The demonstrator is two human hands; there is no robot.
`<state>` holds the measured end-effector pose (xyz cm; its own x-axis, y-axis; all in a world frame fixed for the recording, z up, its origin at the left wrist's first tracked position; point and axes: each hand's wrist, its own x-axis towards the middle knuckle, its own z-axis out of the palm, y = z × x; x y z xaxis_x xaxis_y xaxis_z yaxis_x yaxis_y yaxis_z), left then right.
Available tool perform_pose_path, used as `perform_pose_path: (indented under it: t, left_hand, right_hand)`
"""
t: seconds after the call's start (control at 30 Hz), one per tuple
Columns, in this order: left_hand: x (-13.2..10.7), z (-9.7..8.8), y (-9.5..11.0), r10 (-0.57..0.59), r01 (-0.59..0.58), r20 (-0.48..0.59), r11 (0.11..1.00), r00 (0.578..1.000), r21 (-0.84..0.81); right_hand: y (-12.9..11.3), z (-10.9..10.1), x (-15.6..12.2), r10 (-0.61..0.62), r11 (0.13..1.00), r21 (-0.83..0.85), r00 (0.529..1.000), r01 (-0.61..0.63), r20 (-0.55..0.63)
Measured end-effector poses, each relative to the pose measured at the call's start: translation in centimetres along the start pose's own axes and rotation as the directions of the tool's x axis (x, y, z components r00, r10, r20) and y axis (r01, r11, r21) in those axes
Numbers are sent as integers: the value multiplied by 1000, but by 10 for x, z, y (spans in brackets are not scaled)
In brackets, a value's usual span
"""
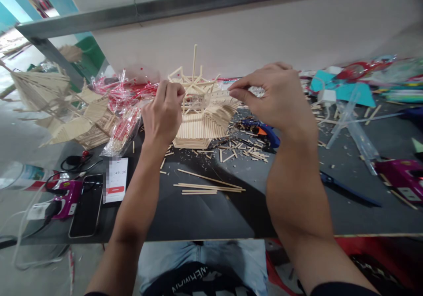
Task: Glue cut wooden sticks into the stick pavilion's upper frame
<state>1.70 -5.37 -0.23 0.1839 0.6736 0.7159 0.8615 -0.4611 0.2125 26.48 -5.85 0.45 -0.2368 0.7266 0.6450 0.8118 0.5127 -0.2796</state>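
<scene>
On the far left of a dark worktop (198,216) a smartphone (86,205) lies face up, out of the way of the work. Beyond it sit cellophane packs of sticks (124,110), within easy reach. The left hand (163,110) is raised off the worktop, forearm angled up from the near edge, fingers curled shut against the left side of a stick model (201,115), apparently bracing it. The model, a fan-shaped roof with an open frame on top, stands at the back centre of the worktop, between both hands. Loose sticks (208,185) lie in front of it. The right hand (274,97) arches over from the right, wrist bent, thumb and fingertips pinched tight at the frame's right edge; whether they hold a separate stick cannot be told. A blue glue gun (261,130) lies below that hand.
</scene>
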Motion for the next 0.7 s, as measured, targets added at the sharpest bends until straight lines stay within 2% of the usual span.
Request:
perform_pose_path:
  t: [0.17,0.4,0.7]
  left_hand:
    - [0,2,-1,6,-6,-10,1000,1000,1]
    - [-1,6,-2,12,-12,-28,1000,1000,14]
    - [-2,16,-7,-32,31,-55,999,998,-28]
  right_hand:
    - [-1,0,0,19,1000,9,999,-19,27]
    - [-2,1,0,17,1000,25,1000,-17,-8]
    - [-4,0,0,5,1000,5,1000,-5,22]
